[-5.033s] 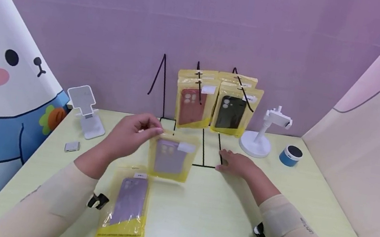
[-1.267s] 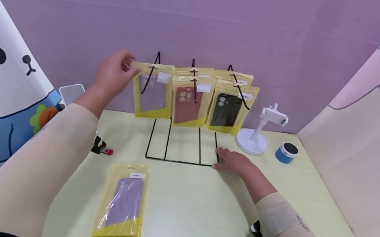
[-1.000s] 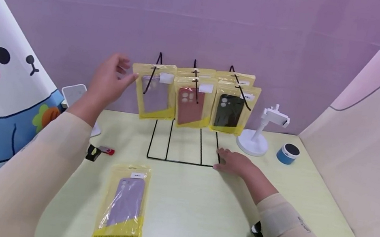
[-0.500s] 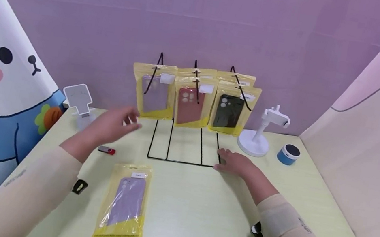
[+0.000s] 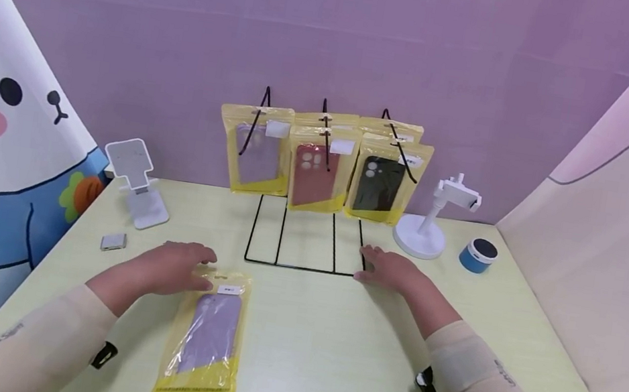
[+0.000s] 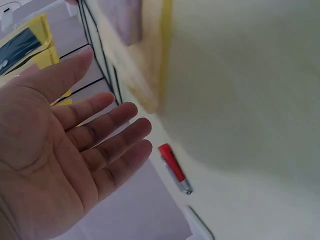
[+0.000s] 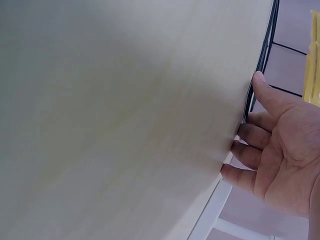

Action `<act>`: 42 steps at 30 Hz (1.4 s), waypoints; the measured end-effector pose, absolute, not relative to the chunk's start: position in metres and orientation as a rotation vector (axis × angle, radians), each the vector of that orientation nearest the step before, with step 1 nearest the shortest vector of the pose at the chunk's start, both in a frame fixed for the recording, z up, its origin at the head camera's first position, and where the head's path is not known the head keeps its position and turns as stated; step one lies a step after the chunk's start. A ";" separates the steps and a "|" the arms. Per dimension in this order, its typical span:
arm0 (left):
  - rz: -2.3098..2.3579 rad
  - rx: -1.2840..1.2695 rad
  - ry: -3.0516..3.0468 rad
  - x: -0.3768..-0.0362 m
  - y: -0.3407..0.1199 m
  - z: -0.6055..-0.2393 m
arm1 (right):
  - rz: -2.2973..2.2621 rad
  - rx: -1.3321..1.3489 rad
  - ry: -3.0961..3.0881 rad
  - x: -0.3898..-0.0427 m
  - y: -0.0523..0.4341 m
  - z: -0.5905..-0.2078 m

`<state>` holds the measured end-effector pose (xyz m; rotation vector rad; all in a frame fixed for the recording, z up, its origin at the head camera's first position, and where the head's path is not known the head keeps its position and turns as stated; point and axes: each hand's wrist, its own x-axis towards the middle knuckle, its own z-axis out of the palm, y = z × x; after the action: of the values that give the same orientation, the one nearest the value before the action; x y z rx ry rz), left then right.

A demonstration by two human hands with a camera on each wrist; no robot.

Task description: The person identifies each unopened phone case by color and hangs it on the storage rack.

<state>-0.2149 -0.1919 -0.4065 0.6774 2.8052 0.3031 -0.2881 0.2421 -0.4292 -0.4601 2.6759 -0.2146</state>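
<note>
While flat on the table, lilac phone case in a yellow pouch, hang-hole end toward twelve o'clock, presumably so as to face the rack. Left hand at the pouch's top-left corner, palm down; fingers straight and spread in the left wrist view, touching or just over the pouch's edge, gripping nothing; contact not certain. Right hand at three o'clock of the black wire display rack, fingers extended, tips against the base wire, apparently steadying the frame; nothing clasped. Hung on the rack's three hooks: clear-fronted pouch with a pale case at left, red case in the middle, black case at right, further pouches behind. Outward at nine to ten o'clock: white folding phone stand, small silver item, red USB stick. At two o'clock: white clamp-type phone holder, blue round speaker.
</note>
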 end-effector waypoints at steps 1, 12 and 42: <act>0.293 0.677 2.804 -0.215 -0.192 -0.409 | -0.217 -0.460 2.676 -0.288 0.242 -0.429; 0.309 0.634 2.768 -0.217 -0.189 -0.415 | -0.227 -0.458 2.685 -0.289 0.243 -0.431; 1.162 0.562 2.560 -0.222 -0.192 -0.371 | -0.233 -0.434 2.666 -0.290 0.242 -0.431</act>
<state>-0.2217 -0.1925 -0.3706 0.5615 2.5604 1.1623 -0.2903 0.2422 -0.4313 -0.4337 2.6662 -0.2329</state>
